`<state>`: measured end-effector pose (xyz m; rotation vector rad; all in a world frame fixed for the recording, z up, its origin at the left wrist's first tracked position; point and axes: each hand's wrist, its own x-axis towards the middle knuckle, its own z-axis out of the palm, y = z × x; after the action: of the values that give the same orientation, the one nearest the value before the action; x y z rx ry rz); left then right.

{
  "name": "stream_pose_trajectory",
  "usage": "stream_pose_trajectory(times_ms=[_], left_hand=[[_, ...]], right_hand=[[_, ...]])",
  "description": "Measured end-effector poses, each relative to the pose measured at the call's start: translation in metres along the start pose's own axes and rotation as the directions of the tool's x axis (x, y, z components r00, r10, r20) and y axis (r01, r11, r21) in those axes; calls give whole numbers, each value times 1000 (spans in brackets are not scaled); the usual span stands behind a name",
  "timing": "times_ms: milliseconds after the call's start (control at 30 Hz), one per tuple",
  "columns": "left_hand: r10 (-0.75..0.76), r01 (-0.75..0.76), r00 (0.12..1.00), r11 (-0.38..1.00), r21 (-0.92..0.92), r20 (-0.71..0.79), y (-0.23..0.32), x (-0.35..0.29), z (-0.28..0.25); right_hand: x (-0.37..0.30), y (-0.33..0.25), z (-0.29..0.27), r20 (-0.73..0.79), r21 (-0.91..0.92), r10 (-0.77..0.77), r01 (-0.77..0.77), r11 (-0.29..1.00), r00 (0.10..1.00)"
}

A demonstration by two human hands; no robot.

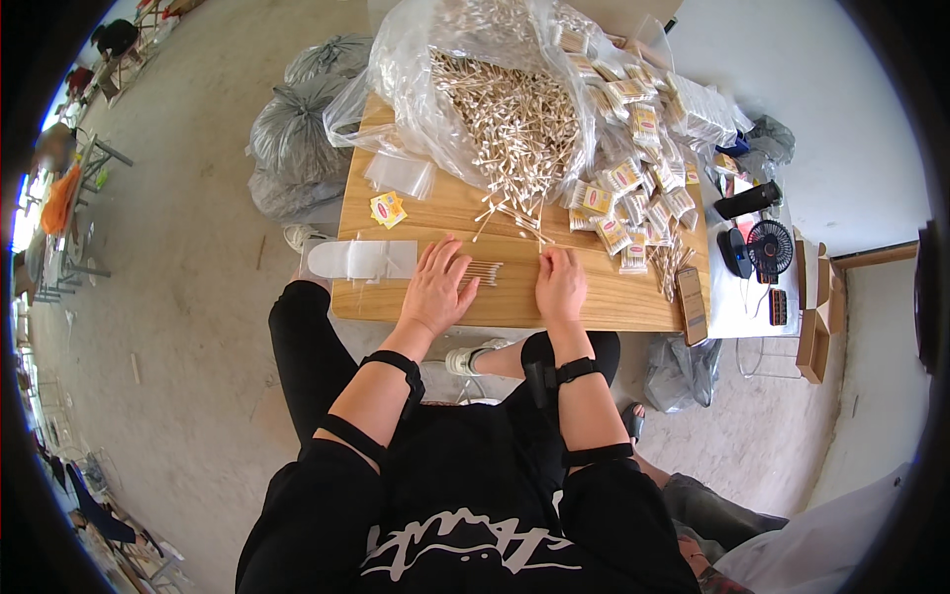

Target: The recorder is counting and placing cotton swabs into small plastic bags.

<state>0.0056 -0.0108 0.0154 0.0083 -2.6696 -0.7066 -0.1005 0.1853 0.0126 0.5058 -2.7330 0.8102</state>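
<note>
**Thin, light swabs in a row beneath a spread left hand**

The left hand (437, 282) lies palm down, fingers loosely spread, over the left ends of a row of cotton swabs (485, 271) on the table (614, 315). The right hand (561, 285) is curled narrow, fingertips together, just right of the row; whether it pinches a swab, I cannot tell.

The swabs look nearly weightless: slim, smooth, straight sticks, probably stiff but easy to snap, and apt to roll. Mid-stick seems the best hold, sparing the soft, fuzzy tips; a flat palm should keep several aligned.

Left of the row lies a smooth, whitish plastic sheet (361, 259), round-ended, likely slippery. Beyond the row to the upper left are small glossy yellow cards (388, 209) and limp clear sleeves (399, 176). Above the row, a crinkled clear bag (401, 89) spills a tangled swab heap (510, 124). To its upper right sit plump, shiny packets (618, 178).
</note>
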Motion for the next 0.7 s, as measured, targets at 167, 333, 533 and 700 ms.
stream_pose_trajectory(times_ms=[167, 333, 533, 700], left_hand=[[-20, 20, 1000, 1000, -11, -9, -1, 0, 4], [5, -6, 1000, 998, 58, 26, -2, 1, 4], [-23, 14, 996, 995, 100, 81, 1, 1, 1], [-19, 11, 994, 996, 83, 106, 0, 2, 0]], right_hand=[[-2, -20, 10, 56, 71, -151, 147, 987, 987], [5, -37, 14, 175, 121, -312, 294, 948, 934], [27, -64, 10, 197, 156, -338, 310, 938, 920], [39, -75, 19, 277, 78, -274, 262, 962, 921]])
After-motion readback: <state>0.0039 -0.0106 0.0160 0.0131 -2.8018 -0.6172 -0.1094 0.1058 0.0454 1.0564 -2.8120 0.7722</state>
